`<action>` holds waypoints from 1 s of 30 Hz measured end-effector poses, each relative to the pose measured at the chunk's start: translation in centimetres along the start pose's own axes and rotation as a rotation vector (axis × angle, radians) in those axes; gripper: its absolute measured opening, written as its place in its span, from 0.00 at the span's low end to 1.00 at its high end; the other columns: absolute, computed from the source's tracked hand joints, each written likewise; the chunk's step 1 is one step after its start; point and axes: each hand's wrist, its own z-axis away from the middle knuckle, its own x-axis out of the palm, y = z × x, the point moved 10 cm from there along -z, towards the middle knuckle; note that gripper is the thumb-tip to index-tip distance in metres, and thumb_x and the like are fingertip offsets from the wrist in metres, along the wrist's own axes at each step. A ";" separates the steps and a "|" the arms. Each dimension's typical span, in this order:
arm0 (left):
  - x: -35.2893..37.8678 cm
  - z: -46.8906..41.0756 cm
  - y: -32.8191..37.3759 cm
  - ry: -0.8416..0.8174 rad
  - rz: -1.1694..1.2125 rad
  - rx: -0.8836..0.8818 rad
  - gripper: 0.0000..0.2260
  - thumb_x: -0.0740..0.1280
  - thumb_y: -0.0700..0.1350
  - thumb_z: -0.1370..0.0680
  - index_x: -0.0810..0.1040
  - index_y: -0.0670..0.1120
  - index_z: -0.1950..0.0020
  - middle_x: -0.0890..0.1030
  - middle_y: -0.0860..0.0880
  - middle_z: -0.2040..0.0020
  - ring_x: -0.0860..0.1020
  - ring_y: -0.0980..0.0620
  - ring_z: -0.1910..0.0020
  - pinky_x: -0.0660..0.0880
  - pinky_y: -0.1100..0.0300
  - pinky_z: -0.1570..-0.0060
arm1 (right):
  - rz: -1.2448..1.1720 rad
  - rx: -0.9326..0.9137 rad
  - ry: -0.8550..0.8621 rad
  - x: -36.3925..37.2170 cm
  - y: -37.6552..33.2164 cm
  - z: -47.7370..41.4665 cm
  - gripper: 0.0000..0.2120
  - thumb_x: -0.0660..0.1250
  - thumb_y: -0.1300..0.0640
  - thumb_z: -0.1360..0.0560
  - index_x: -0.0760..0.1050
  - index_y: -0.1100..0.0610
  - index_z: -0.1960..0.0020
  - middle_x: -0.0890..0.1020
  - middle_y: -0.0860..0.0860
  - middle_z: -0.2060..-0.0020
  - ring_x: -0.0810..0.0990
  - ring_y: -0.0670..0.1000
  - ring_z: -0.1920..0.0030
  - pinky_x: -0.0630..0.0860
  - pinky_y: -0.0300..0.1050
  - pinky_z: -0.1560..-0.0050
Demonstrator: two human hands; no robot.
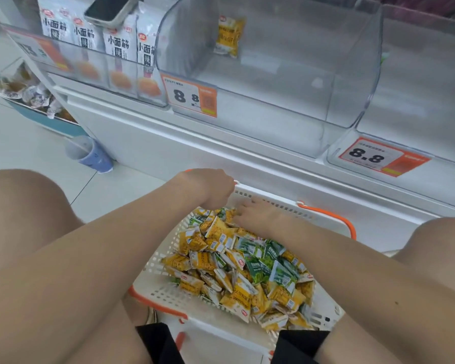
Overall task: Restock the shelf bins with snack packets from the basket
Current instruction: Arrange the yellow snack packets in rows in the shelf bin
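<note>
The basket [273,203] sits on the floor [111,190] between our two knees. Its far rim is just short of the white shelf base [147,143], and its long axis runs near to far. An orange handle [350,227] hangs off its right side. Directly above and beyond it the clear bin [352,74] stands open-mouthed with bare room inside. A lone yellow packet [229,35] shows upright far back in it, long axis vertical (whether it leans on anything we cannot tell). A second bin [418,88] stands just to its right.

Both forearms reach forward over the basket. Our left hand [208,190] hovers at the far left corner, knuckles up and fingers curled under; whether it grips anything we cannot tell. Our right hand [252,214] lies on the heap's far end, fingers stretched leftward and released.

The snack packets [247,264], yellow and green, lie jumbled in the basket, pointing every way.
</note>
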 end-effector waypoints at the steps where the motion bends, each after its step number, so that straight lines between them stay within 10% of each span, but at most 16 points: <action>1: 0.0 0.1 0.0 0.000 0.007 0.001 0.12 0.55 0.42 0.15 0.78 0.43 0.46 0.80 0.46 0.54 0.74 0.50 0.63 0.68 0.57 0.67 | 0.016 0.006 -0.015 0.1 -0.1 0.0 0.23 0.70 0.62 0.22 0.74 0.53 0.28 0.73 0.56 0.28 0.67 0.60 0.26 0.66 0.57 0.28; 9: -0.8 2.8 -0.4 -0.014 0.164 -0.023 0.16 0.56 0.42 0.15 0.80 0.45 0.36 0.81 0.43 0.38 0.79 0.43 0.46 0.75 0.51 0.47 | -0.272 0.128 -0.022 -2.6 1.7 2.6 0.05 0.67 0.64 0.23 0.74 0.55 0.52 0.79 0.51 0.55 0.79 0.55 0.55 0.79 0.49 0.56; 17: -6.1 8.0 -3.3 0.182 0.395 -0.102 0.26 0.71 0.46 0.22 0.67 0.52 0.26 0.78 0.49 0.37 0.78 0.47 0.42 0.78 0.50 0.42 | -1.032 0.296 0.507 -12.5 7.1 8.6 0.16 0.64 0.59 0.17 0.72 0.56 0.30 0.81 0.53 0.44 0.79 0.53 0.47 0.74 0.48 0.49; 22: -8.8 10.2 -2.6 0.377 1.198 0.053 0.24 0.79 0.43 0.25 0.73 0.46 0.34 0.84 0.41 0.47 0.85 0.48 0.54 0.84 0.45 0.45 | -1.642 0.373 0.922 -15.2 8.6 14.0 0.11 0.62 0.64 0.17 0.76 0.58 0.35 0.84 0.55 0.48 0.85 0.49 0.54 0.83 0.47 0.56; 30: -13.0 12.3 -2.4 0.695 1.459 0.188 0.10 0.75 0.42 0.22 0.84 0.46 0.40 0.87 0.43 0.47 0.86 0.48 0.48 0.83 0.53 0.54 | -1.893 0.322 1.232 -18.4 9.5 19.3 0.16 0.73 0.59 0.21 0.77 0.53 0.34 0.88 0.51 0.50 0.87 0.49 0.51 0.84 0.44 0.53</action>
